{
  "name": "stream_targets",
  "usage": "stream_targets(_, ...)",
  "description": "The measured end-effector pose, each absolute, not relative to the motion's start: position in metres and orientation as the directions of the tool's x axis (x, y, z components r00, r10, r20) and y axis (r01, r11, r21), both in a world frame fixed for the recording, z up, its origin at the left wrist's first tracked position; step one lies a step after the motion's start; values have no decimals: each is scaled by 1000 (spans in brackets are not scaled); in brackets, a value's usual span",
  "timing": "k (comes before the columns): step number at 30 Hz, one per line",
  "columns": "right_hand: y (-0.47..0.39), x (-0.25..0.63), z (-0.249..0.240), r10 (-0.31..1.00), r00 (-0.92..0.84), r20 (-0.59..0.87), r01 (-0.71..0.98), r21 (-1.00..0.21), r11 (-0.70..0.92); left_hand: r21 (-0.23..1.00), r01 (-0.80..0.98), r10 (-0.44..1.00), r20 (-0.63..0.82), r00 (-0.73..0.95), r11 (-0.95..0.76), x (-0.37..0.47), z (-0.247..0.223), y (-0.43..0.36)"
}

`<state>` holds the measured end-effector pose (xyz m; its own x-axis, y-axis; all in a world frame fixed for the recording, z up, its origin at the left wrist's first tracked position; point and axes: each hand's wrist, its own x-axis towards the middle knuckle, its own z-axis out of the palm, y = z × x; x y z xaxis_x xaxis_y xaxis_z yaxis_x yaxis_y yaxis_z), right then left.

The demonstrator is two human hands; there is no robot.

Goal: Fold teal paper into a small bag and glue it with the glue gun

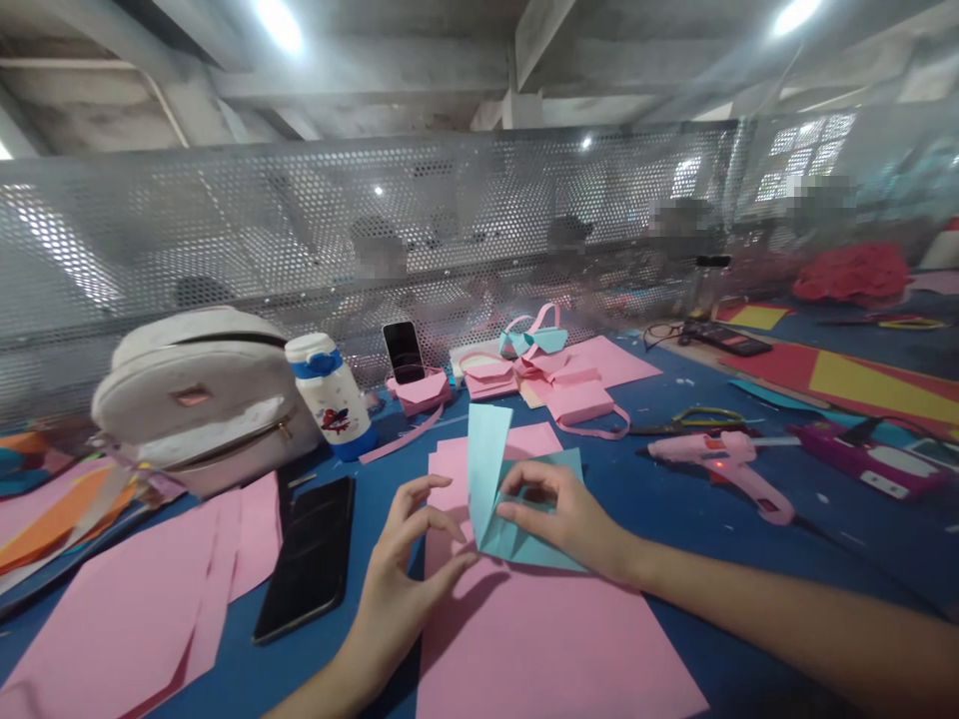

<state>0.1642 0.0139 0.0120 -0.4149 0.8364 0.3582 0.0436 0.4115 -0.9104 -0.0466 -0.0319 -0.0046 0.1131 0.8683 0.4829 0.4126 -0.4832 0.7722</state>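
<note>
A folded light-blue paper [488, 459] stands partly upright over pink sheets [539, 639] in the middle of the table, one tall flap raised on its left side. My right hand [550, 514] pinches the blue paper between thumb and fingers, just right of that flap. Left of the paper, my left hand [412, 559] is curved with its fingers apart and holds nothing. Its thumb tip comes close to the lower left edge of the blue paper.
A black phone [307, 554] and more pink sheets [142, 599] lie left. Behind stand a backpack [202, 389], a bottle [334, 399] and small pink paper bags [580, 399]. On the right are a pink glue gun [719, 454], scissors [704, 417] and a purple device [869, 459].
</note>
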Motion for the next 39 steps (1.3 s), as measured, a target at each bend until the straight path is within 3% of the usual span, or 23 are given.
stream_targets(24, 15, 165, 12, 839, -413, 355, 38, -913, 405, 808, 429, 912, 397, 107, -402, -48, -1, -32)
stream_targets(39, 15, 164, 9, 839, -417, 350, 39, -915, 401, 717, 483, 853, 502, 143, -503, -48, 0, -32)
